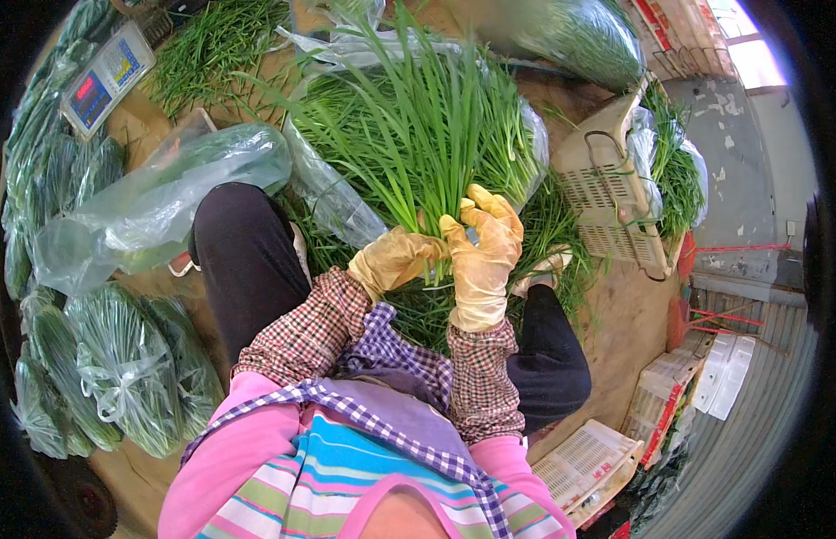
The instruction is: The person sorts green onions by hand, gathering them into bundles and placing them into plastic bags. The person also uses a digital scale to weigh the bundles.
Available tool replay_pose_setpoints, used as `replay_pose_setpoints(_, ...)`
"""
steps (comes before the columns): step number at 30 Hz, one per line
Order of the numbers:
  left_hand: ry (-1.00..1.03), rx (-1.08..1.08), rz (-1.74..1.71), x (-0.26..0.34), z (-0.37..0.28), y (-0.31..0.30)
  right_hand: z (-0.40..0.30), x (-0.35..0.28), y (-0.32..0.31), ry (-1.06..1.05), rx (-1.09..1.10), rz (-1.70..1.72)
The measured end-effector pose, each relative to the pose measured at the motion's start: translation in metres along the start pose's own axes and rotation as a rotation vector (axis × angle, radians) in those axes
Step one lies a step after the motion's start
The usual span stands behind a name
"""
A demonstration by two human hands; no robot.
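My left hand (399, 261), in a yellowish rubber glove, is closed round the base of an upright bunch of long green leafy stalks (428, 148), which look like garlic chives. Beside it, my right hand (486, 249), gloved alike, has its thumb and fingers curled at the bunch's right side near the base; whether it grips any stalks cannot be told. Behind the bunch lies a large heap of the same greens (509, 135) on a spread clear plastic bag (333, 202). Loose leaves (418, 313) lie on the floor between my legs.
At the left are a long plastic bag (168, 195), a digital scale display (108, 79) and several bagged bundles (131, 370). More loose greens (212, 54) lie at the upper left. On the right stand a plastic crate (596, 195) holding greens and another crate (583, 465) lower down.
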State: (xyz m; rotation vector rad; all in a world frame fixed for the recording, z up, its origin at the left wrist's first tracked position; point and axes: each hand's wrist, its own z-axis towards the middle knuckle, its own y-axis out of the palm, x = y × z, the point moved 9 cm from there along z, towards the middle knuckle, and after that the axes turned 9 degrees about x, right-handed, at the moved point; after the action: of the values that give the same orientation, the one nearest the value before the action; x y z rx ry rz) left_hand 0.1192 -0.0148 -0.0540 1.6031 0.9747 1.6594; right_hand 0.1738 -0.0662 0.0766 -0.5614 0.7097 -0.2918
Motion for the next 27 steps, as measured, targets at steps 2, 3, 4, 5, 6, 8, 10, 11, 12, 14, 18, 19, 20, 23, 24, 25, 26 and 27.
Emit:
replay_pose_setpoints(2, 0.099, -0.045, -0.06, 0.003, 0.0, 0.002, -0.005, 0.016, 0.007, 0.2, -0.008, 0.159)
replay_pose_setpoints(3, 0.145, -0.072, -0.089, 0.007, 0.001, 0.006, -0.008, 0.025, 0.009, 0.301, -0.007, 0.234)
replay_pose_setpoints(4, 0.084, -0.042, -0.02, 0.001, 0.002, 0.004, -0.008, 0.027, 0.009, 0.265, -0.023, 0.193)
replay_pose_setpoints(5, 0.022, -0.013, 0.049, -0.003, 0.001, 0.002, -0.007, 0.022, 0.006, 0.191, -0.018, 0.062)
replay_pose_setpoints(6, -0.035, 0.022, 0.121, -0.004, -0.001, -0.001, -0.006, 0.012, 0.005, 0.114, -0.016, -0.061)
replay_pose_setpoints(8, -0.006, 0.144, -0.107, -0.008, 0.01, 0.007, -0.005, -0.003, 0.005, -0.011, -0.016, -0.264)
replay_pose_setpoints(10, 0.0, 0.171, -0.096, -0.001, 0.01, 0.014, -0.001, -0.007, -0.005, -0.047, 0.074, -0.203)
replay_pose_setpoints(11, 0.003, 0.186, -0.09, 0.0, 0.01, 0.015, 0.0, -0.008, -0.01, -0.065, 0.119, -0.171)
replay_pose_setpoints(12, -0.04, 0.171, -0.119, -0.004, 0.013, 0.011, -0.003, 0.005, -0.012, 0.042, 0.151, -0.004)
replay_pose_setpoints(14, -0.057, 0.223, -0.04, -0.009, 0.013, 0.0, -0.023, 0.039, -0.005, 0.512, 0.124, 0.473)
replay_pose_setpoints(18, 0.11, 0.096, -0.104, 0.003, 0.017, 0.009, -0.042, 0.052, -0.009, 0.727, 0.251, 0.778)
replay_pose_setpoints(19, 0.177, 0.07, -0.115, 0.008, 0.019, 0.012, -0.044, 0.053, -0.012, 0.721, 0.298, 0.8)
replay_pose_setpoints(20, 0.161, 0.12, -0.17, 0.005, 0.019, 0.008, -0.042, 0.06, -0.013, 0.714, 0.321, 0.812)
replay_pose_setpoints(23, 0.05, 0.246, -0.168, 0.012, 0.014, 0.005, -0.032, 0.091, -0.043, 0.749, 0.508, 0.735)
replay_pose_setpoints(24, -0.034, 0.289, -0.227, 0.003, 0.014, -0.005, -0.031, 0.109, -0.056, 0.763, 0.479, 0.688)
replay_pose_setpoints(25, -0.015, 0.25, -0.216, 0.005, 0.013, -0.002, -0.033, 0.135, -0.068, 0.779, 0.454, 0.642)
replay_pose_setpoints(26, 0.004, 0.211, -0.2, 0.007, 0.012, 0.0, -0.043, 0.167, -0.074, 0.964, 0.351, 0.313)
replay_pose_setpoints(27, 0.016, 0.161, -0.191, 0.008, 0.014, 0.008, -0.051, 0.21, -0.084, 0.781, 0.096, -0.129)
